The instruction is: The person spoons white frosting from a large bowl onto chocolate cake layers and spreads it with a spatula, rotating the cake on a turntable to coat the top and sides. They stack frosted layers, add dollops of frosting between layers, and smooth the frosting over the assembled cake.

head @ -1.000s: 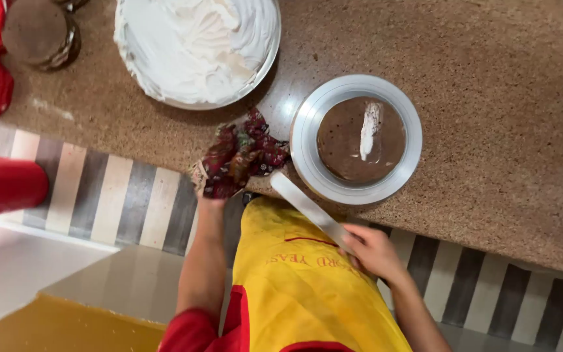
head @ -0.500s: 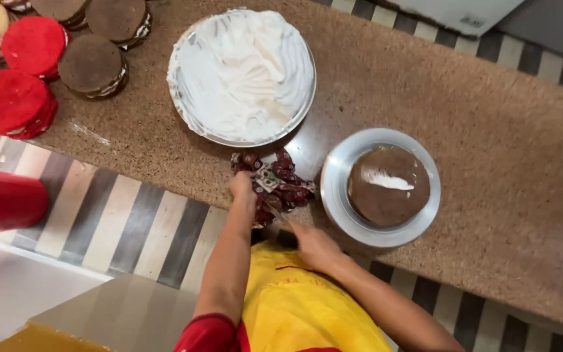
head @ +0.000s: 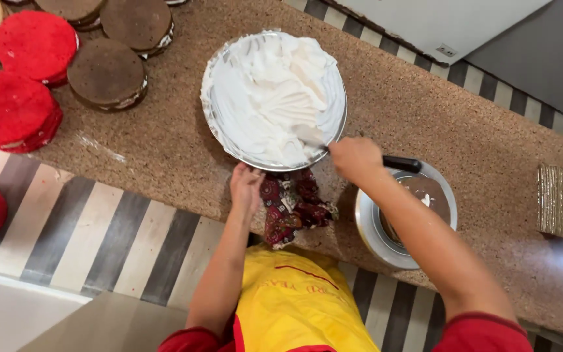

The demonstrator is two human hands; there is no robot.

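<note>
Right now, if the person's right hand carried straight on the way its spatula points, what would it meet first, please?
The right hand aims its spatula up-left into the metal bowl. It would meet the whipped cream first; the blade tip already seems to touch it, though depth is unclear.

R hand (head: pixel 354 158) moved spatula (head: pixel 333 148) from apron up into cream bowl (head: pixel 229 140); L hand (head: pixel 245 186) left cloth (head: pixel 291 207).

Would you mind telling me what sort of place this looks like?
Probably a bakery or cake-decorating kitchen: a big bowl of whipped cream, stacked red and chocolate cake layers on a speckled counter, and a spatula in the right hand.
</note>
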